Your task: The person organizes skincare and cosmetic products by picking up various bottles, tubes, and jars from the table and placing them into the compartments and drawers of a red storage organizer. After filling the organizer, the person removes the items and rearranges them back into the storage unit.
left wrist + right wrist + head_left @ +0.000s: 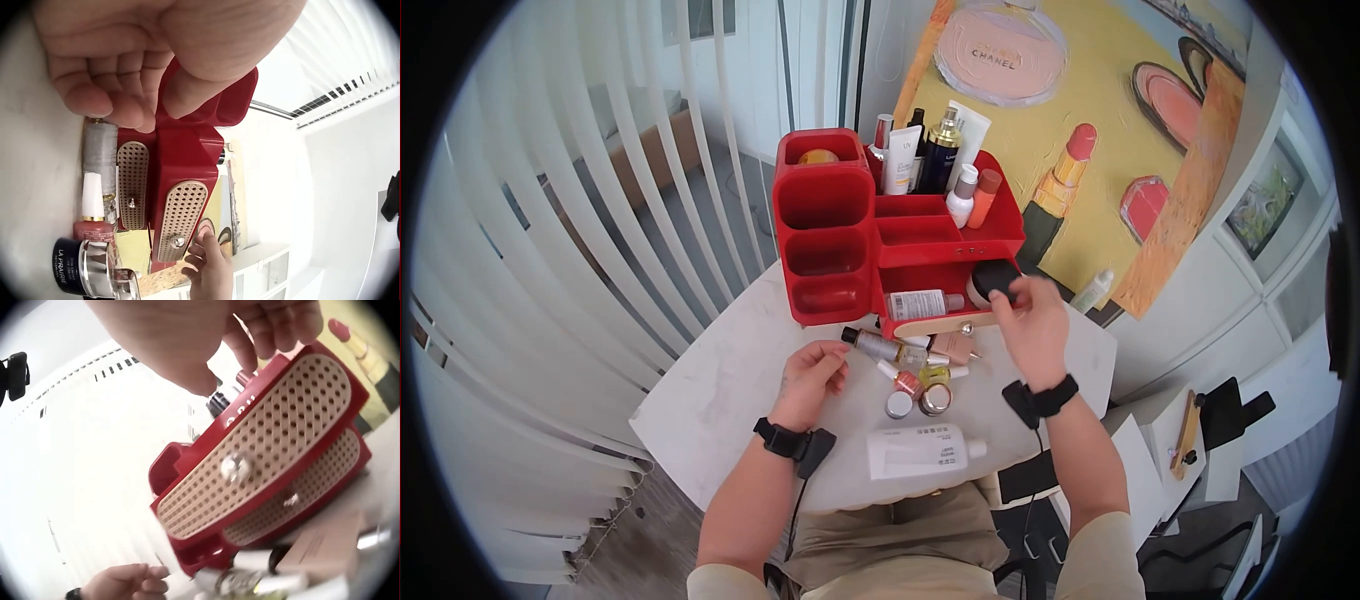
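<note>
R hand: fingers bent, thumb at edge of blk-lidded round jar; cannot tell if gripped. Jar sits in open upper drawer, beside clear btl. lying flat. Drawer front: beige perforated lattice, rounded ends, w/ shiny round knob. Organizer: smooth red, w/ rounded compartments. L hand: empty, fingers loosely curled, near small glass btls. White squarish btl. lies flat on pale marbled table.
</note>
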Demonstrator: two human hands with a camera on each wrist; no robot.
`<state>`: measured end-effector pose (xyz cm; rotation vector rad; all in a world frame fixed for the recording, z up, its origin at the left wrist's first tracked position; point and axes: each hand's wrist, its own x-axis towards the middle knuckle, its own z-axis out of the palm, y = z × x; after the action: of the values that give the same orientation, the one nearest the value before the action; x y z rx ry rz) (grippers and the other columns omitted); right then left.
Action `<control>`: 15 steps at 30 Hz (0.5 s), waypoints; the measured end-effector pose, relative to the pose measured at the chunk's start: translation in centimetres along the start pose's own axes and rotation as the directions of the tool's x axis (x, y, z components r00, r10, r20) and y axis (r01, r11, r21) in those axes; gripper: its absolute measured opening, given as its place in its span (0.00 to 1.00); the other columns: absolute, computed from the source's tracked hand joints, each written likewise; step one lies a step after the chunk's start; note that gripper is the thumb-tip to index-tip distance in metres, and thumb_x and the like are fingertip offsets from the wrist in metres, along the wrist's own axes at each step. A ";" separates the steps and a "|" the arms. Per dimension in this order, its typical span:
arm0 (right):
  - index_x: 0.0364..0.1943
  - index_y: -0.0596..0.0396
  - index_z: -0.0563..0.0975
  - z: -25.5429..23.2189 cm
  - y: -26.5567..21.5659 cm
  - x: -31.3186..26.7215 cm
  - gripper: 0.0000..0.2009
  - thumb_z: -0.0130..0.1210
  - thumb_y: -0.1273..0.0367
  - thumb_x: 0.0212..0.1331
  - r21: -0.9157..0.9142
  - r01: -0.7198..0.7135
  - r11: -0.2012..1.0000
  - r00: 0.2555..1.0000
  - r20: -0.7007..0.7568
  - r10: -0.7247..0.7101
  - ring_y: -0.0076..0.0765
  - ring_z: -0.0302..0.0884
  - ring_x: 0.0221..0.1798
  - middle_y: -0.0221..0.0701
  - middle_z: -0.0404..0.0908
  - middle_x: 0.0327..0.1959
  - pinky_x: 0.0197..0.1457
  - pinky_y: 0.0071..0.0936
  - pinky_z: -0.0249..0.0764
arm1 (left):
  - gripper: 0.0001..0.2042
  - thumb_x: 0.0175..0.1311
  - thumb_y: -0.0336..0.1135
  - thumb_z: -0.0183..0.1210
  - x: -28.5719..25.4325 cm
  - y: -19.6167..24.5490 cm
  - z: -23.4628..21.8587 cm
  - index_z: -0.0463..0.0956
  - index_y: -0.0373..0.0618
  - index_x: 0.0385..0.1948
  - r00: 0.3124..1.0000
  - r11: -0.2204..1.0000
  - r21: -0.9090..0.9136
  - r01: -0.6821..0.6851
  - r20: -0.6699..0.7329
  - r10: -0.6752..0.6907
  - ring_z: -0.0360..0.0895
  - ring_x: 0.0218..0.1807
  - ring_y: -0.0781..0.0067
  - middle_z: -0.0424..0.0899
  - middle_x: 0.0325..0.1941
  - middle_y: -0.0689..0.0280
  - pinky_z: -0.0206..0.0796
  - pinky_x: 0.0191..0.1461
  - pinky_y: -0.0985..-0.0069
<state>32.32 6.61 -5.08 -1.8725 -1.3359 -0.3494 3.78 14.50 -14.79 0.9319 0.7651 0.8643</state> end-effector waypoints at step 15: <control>0.36 0.59 0.79 1.2 -0.5 4.3 0.29 0.68 0.48 0.39 -0.438 0.127 0.890 0.949 0.316 0.020 0.49 0.76 0.48 0.42 0.80 0.39 0.50 0.39 0.76 | 0.08 0.68 0.31 0.53 -0.1 0.0 -0.2 0.78 0.41 0.42 1.000 0.999 0.032 0.007 0.011 -0.007 0.72 0.27 0.80 0.78 0.29 0.69 0.66 0.32 0.82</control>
<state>33.37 10.38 -2.99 -2.3604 -1.6257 -0.4366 3.61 14.51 -14.83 0.9617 0.7738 0.8421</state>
